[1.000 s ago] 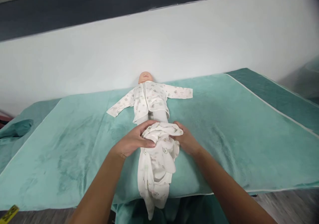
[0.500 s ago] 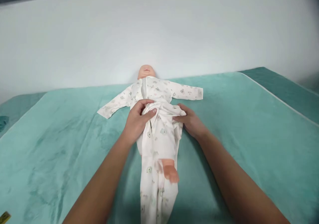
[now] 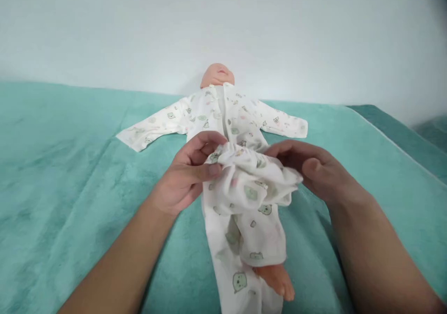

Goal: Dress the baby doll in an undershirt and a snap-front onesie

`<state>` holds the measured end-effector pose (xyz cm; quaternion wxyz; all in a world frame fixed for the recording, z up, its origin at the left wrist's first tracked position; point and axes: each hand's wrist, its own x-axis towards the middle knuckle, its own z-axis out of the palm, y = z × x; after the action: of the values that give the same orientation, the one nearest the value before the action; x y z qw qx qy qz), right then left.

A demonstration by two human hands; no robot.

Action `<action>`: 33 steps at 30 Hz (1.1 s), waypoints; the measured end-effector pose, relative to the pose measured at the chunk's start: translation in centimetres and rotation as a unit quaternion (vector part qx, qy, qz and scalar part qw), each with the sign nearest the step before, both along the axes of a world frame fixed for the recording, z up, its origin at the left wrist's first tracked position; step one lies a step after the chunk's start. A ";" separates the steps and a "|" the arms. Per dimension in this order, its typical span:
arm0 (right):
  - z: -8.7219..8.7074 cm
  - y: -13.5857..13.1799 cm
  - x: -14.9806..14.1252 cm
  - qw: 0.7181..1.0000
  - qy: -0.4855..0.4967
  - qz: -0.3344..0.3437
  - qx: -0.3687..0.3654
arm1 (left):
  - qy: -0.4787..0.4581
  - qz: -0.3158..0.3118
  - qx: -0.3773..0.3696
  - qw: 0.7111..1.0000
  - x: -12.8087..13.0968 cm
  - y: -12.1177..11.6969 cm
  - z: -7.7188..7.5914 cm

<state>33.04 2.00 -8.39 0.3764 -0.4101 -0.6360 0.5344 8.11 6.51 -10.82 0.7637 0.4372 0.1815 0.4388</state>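
Note:
A baby doll (image 3: 218,75) lies on its back, dressed in a white long-sleeved top (image 3: 244,118) with small animal prints. White printed pants (image 3: 240,244) cover its lower body, and one bare foot (image 3: 277,279) sticks out of a leg opening. At the doll's waist, my left hand (image 3: 190,174) pinches the bunched pants fabric between thumb and fingers. My right hand (image 3: 314,167) is at the other side of the bunched cloth, its fingers reaching behind it and its thumb lifted away. The bunched cloth hides those right fingertips.
A teal plush sheet (image 3: 87,211) lies under the doll. Behind its head rises a plain white wall (image 3: 139,34). A darker teal strip with a pale edge (image 3: 391,123) runs along the right side.
My view has moved closer to the doll. The waist fabric is now lifted and bunched higher. My right hand has loosened, its thumb coming off the cloth; the left keeps hold.

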 end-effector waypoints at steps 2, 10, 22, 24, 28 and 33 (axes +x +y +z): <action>2.2 0.2 -2.9 0.994 -0.105 -0.010 -0.012 | -0.017 0.024 0.001 1.000 0.2 -0.3 0.1; 1.6 0.9 -8.6 0.993 0.053 -0.042 -0.093 | 0.013 0.047 0.030 0.998 -0.2 0.2 0.0; 0.5 1.2 -7.0 0.982 0.151 0.021 -0.110 | 0.095 0.053 0.083 0.991 0.0 -0.6 -0.1; 0.4 0.9 -7.1 0.991 0.074 0.033 -0.109 | 0.068 0.091 0.068 0.991 0.2 -0.8 -0.3; 0.6 0.6 -7.6 0.991 0.060 -0.023 -0.116 | 0.049 0.104 0.055 0.992 0.4 -1.0 -0.1; 0.7 1.0 -7.8 0.972 0.189 -0.070 -0.125 | 0.104 0.067 0.052 0.991 -0.2 -0.9 0.7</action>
<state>25.20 2.99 -7.66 0.4718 -0.3894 -0.4512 0.6498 7.96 5.60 -10.13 0.6858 0.5063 0.2662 0.4499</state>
